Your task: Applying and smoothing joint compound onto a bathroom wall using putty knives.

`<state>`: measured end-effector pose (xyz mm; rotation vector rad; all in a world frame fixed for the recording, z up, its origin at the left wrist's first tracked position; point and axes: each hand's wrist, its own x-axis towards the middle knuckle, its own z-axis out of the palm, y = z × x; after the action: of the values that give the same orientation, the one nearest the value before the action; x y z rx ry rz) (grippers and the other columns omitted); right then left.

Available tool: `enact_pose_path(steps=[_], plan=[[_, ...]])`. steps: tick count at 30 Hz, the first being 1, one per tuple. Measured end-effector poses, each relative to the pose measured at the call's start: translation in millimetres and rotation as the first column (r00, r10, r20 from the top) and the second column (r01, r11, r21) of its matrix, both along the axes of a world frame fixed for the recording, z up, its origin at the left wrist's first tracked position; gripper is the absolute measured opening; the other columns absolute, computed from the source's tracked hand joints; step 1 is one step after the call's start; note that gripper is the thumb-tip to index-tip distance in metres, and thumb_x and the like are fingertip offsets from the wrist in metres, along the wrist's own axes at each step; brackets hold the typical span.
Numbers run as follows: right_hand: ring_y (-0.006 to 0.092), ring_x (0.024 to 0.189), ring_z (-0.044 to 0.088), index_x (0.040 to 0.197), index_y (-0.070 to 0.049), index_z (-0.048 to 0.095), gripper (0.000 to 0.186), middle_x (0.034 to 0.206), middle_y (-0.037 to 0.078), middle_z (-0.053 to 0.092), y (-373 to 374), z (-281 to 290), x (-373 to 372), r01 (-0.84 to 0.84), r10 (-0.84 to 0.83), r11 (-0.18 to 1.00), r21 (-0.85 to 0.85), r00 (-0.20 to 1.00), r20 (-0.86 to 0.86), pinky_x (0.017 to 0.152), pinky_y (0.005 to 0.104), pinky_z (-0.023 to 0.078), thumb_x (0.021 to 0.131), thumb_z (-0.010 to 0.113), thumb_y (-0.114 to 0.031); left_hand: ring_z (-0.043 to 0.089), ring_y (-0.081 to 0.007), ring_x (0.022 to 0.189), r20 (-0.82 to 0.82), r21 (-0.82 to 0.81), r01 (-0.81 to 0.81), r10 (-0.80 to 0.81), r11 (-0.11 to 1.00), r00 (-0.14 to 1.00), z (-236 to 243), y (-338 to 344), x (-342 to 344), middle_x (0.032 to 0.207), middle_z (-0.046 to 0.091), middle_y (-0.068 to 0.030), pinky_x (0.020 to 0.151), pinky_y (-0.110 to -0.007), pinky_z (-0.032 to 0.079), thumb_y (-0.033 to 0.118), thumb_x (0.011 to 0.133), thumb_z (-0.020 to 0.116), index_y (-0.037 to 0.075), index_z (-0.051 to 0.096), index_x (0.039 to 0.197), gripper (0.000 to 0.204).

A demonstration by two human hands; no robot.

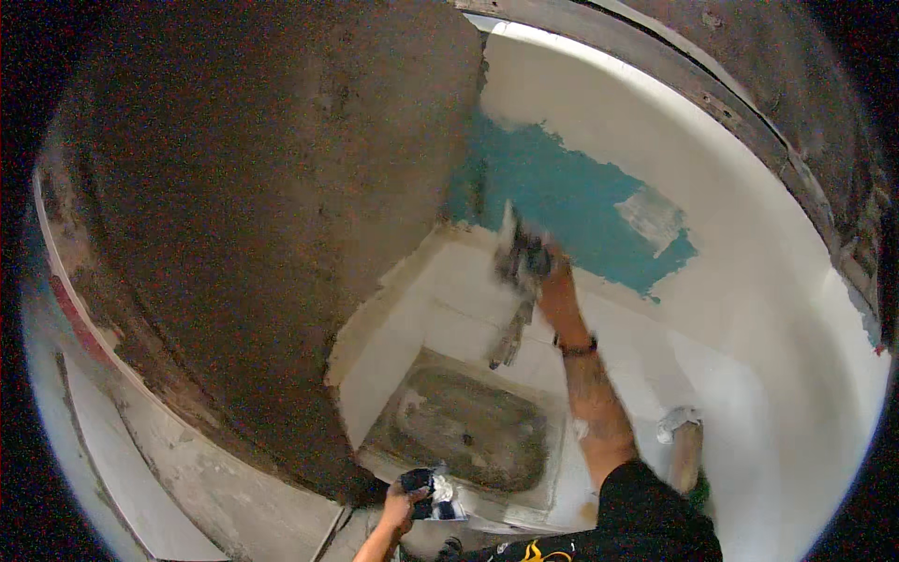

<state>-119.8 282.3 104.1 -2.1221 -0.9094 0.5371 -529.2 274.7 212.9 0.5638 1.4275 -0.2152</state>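
My right hand (529, 258), dark at the fingers and blurred by motion, is closed on a putty knife (509, 220) whose pale blade points up at the wall. The blade is close to the lower edge of a teal patch (571, 206) on the white wall; contact cannot be made out. White filler (653, 222) is smeared over the teal patch's right part. Low in the view, my left hand (412, 501) is closed on a broad flat filling knife (457, 510) carrying a lump of white filler (442, 492). My fingers cover its handle.
Between my arms lies a dirty rectangular sink (468, 431). A faucet (510, 342) stands behind it, below my right hand. A large brown rough wall (234, 206) fills the left side. Right of my forearm stands a pale cylindrical object (686, 454) with a whitish top.
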Motion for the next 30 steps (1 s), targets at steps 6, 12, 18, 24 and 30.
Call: enact_pose_path(steps=[6,12,18,24,30], plan=[[0.0412,0.111,0.042,0.124,-0.001,0.038,0.058,0.122,0.021,0.042,143,-2,146,-0.051,0.095,0.995,-0.080,0.617,0.781,0.088,0.0550,0.036,0.069,0.055,-0.006,0.060,-0.0172,0.081,-0.009,-0.170,0.034,-0.036,0.985,0.999,-10,-65,23,0.093,0.063,-0.0048,0.075,-0.030,0.048,-0.001,0.072,0.066,0.001,0.058,0.102,0.031],[0.0324,0.105,0.047,0.117,-0.004,0.045,0.043,0.116,0.016,0.047,183,-37,179,0.019,0.226,0.967,-0.254,0.400,0.888,0.081,0.0540,0.038,0.077,0.053,-0.017,0.058,-0.0163,0.089,0.177,0.114,0.352,-0.368,0.929,0.913,-19,-120,18,0.098,0.063,-0.0066,0.083,-0.029,0.044,0.010,0.076,0.066,0.001,0.057,0.107,0.034],[0.0287,0.103,0.047,0.114,-0.004,0.047,0.040,0.112,0.014,0.049,188,-59,179,-0.078,0.255,0.967,-0.243,0.266,0.929,0.081,0.0513,0.037,0.078,0.052,-0.021,0.058,-0.0212,0.094,0.222,-0.113,0.072,-0.046,0.991,0.974,13,-139,48,0.106,0.061,-0.0091,0.087,-0.032,0.043,0.019,0.076,0.067,0.001,0.056,0.110,0.040],[0.0292,0.107,0.044,0.117,-0.003,0.046,0.043,0.112,0.013,0.048,187,-59,181,-0.085,0.311,0.950,-0.301,0.165,0.936,0.084,0.0519,0.037,0.078,0.051,-0.021,0.054,-0.0254,0.104,0.123,-0.148,0.309,-0.292,0.940,0.948,31,-144,75,0.113,0.058,-0.0137,0.092,-0.034,0.039,0.029,0.078,0.063,0.002,0.054,0.113,0.045],[0.0306,0.109,0.042,0.118,-0.001,0.044,0.043,0.117,0.014,0.045,184,-50,154,-0.120,0.325,0.944,-0.307,0.195,0.925,0.087,0.0543,0.036,0.079,0.049,-0.019,0.054,-0.0267,0.103,0.175,0.004,0.441,-0.435,0.897,0.883,-1,-179,40,0.112,0.058,-0.0143,0.091,-0.035,0.040,0.035,0.076,0.065,0.002,0.053,0.113,0.051]])
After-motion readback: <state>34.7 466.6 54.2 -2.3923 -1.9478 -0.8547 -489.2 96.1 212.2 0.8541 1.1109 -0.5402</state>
